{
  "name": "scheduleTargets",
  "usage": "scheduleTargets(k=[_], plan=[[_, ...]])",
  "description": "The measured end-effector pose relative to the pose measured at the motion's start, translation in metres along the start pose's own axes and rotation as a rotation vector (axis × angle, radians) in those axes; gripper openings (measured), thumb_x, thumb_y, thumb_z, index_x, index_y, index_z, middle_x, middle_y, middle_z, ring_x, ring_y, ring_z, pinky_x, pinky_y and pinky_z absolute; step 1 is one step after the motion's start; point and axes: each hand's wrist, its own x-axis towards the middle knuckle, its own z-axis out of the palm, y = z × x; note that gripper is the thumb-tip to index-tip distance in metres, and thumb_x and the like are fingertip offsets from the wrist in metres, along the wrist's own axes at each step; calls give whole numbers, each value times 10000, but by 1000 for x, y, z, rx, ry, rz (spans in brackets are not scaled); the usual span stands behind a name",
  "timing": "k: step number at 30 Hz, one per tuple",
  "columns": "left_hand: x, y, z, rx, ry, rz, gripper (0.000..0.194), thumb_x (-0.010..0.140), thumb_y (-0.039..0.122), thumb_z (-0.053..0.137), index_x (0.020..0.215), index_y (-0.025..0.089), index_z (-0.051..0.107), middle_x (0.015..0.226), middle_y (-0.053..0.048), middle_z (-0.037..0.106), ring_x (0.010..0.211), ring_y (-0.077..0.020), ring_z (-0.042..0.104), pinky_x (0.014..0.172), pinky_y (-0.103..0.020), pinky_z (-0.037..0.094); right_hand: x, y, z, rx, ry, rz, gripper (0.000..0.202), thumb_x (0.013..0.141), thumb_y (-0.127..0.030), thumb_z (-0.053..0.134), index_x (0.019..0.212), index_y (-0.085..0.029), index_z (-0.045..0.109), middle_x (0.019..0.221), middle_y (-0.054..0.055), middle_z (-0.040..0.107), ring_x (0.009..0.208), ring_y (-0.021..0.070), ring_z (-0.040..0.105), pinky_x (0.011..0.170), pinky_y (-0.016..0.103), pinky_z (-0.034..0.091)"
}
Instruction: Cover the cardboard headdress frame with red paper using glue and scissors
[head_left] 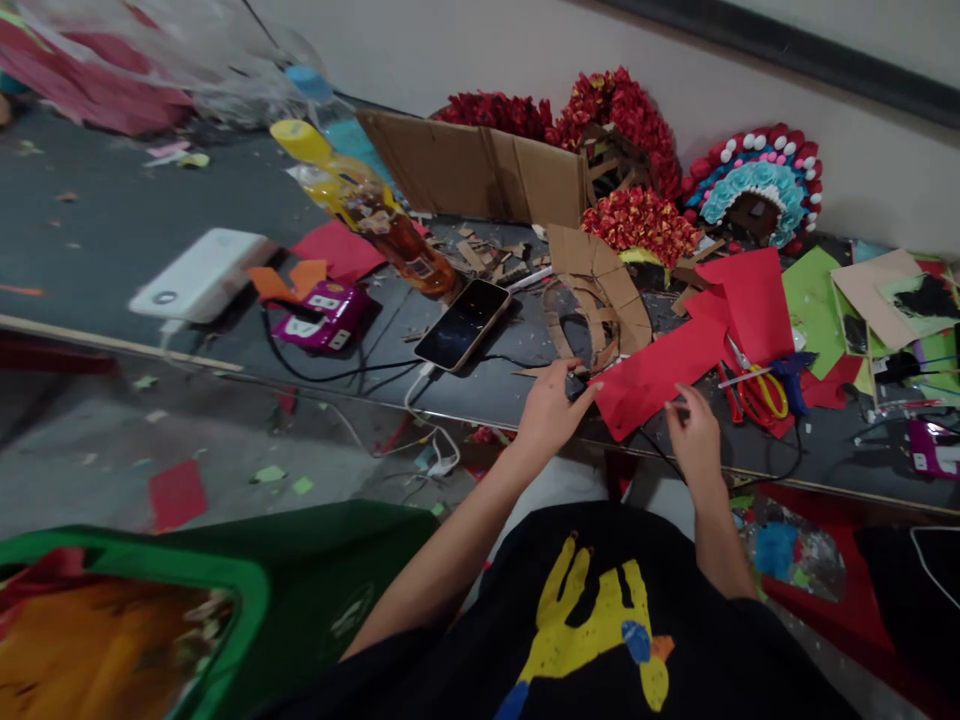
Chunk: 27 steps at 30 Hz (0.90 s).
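A long strip of red paper (660, 372) lies aslant near the table's front edge, its lower left corner close to that edge. At its left end is my left hand (551, 408), thumb and fingers apart, with the thumb tip by the paper. My right hand (694, 432) has its fingers bent and its fingertips pinched at the strip's lower edge. Behind the strip stands a curved brown cardboard frame (604, 285). Scissors with yellow and red handles (765, 390) and a blue glue gun (793, 378) lie right of my right hand.
A phone (463, 325), a drink bottle (382, 225), a purple socket block (326, 318) and a white power bank (202, 275) stand to the left, with cables along the edge. Decorated arches (757, 185) lean at the wall. Below left is a green bin (255, 600).
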Motion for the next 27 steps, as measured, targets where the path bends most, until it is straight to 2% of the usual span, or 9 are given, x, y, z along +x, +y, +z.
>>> scheduleTargets(k=[4, 8, 11, 19, 27], plan=[[7, 5, 7, 73, -28, 3, 396, 797, 367, 610, 1102, 121, 553, 1101, -151, 651, 1045, -270, 597, 913, -384, 449, 6, -13, 22, -96, -177, -199, 415, 929, -331, 365, 1265, -151, 529, 1329, 115, 537, 1279, 208, 433, 1052, 387, 351], [13, 12, 8, 203, -87, 42, 281, 827, 350, 573, 964, 106, 601, 970, -161, 679, 949, -280, 628, 843, -365, 467, 13, -27, 39, -213, -299, -235, 451, 938, -333, 342, 1339, -162, 455, 1416, 85, 449, 1350, 224, 327, 1060, 419, 295], [15, 14, 7, 246, -90, 52, 226, 848, 338, 536, 864, 127, 613, 910, -146, 684, 894, -266, 638, 795, -343, 471, 14, -31, 43, -241, -304, -213, 452, 944, -332, 324, 1352, -175, 435, 1429, 77, 433, 1358, 220, 306, 1051, 420, 276], [18, 16, 5, 269, -113, 21, 199, 845, 309, 533, 745, 156, 612, 805, -105, 688, 791, -222, 636, 719, -298, 446, 15, -33, 46, -263, -311, -224, 458, 941, -337, 331, 1361, -175, 417, 1431, 94, 427, 1356, 223, 299, 1029, 434, 265], [21, 16, 4, 310, -128, 38, 201, 852, 290, 518, 720, 170, 610, 777, -91, 685, 766, -215, 631, 712, -299, 438, 17, -35, 48, -278, -313, -228, 459, 934, -337, 344, 1362, -189, 416, 1433, 107, 421, 1354, 237, 304, 1029, 459, 264]])
